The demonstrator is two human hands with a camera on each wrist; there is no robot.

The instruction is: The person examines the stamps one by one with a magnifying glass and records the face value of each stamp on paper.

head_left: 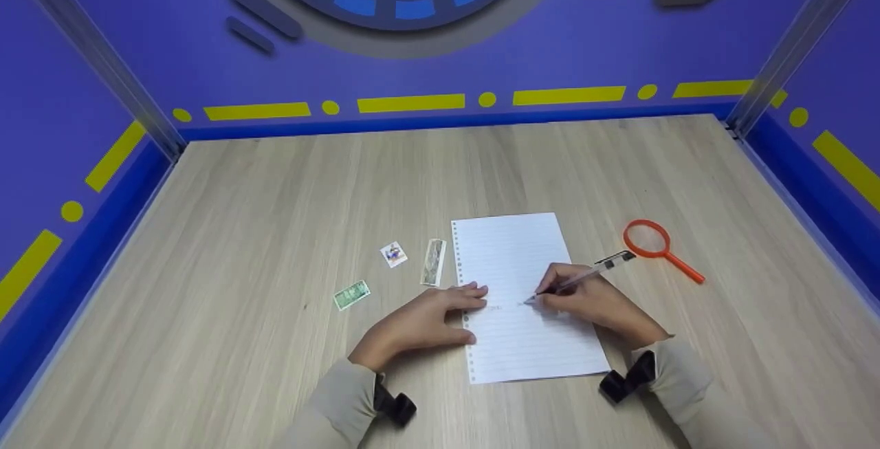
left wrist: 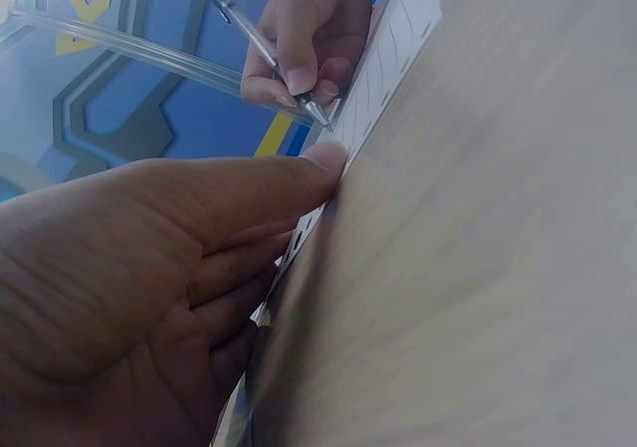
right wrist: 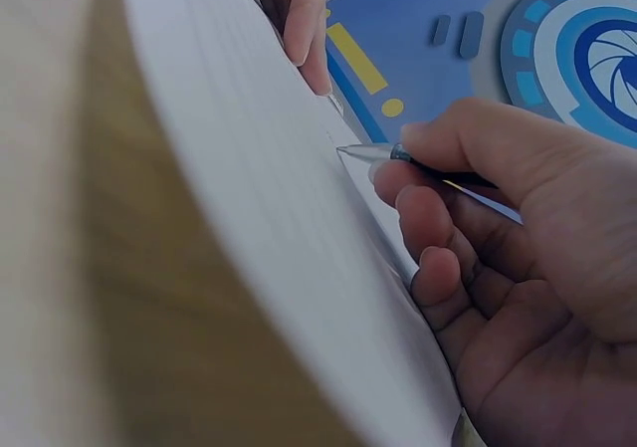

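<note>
A sheet of lined paper (head_left: pixel 515 249) with punched holes down its left edge lies on the table. My right hand (head_left: pixel 584 298) pinches a clear-barrelled pen (head_left: pixel 584 274) between thumb and fingers, its tip at the paper near the middle. Faint writing (head_left: pixel 494 307) shows to the left of the tip, too small to read. My left hand (head_left: pixel 426 322) rests on the paper's left edge, thumb and fingers spread apart. In the right wrist view, the pen's metal tip (right wrist: pixel 363 152) meets the page.
Left of the paper lie a long narrow stamp-like slip (head_left: pixel 433 263), a small white picture stamp (head_left: pixel 394 254) and a green stamp-like slip (head_left: pixel 352 295). An orange magnifying glass (head_left: pixel 665 251) lies to the right. Blue panels (head_left: pixel 412 78) border the table (head_left: pixel 261 229).
</note>
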